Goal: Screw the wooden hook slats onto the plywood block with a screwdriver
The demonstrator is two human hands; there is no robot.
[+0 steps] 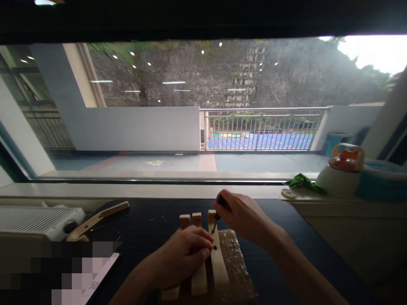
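My right hand (237,212) grips the black handle of a screwdriver (218,215). Its thin shaft slants down to the upper part of the right-hand wooden slat (219,269). My left hand (182,254) lies across the slats, fingers bent and closed, with fingertips and thumb against the right slat's left edge, beside a dark hole. A middle wooden slat (199,281) and a left wooden slat (185,219) run partly hidden under that hand. Beneath the slats is a brown block wrapped in shiny clear film (233,250). Whether a screw sits under the screwdriver tip is too small to tell.
The slats rest on a dark table (270,237). Left are an angled wooden piece (98,218) and a white ribbed appliance (38,220). On the windowsill stand a white-and-orange kettle-like container (338,176), a green cloth (302,183) and a yellow tape roll (288,193).
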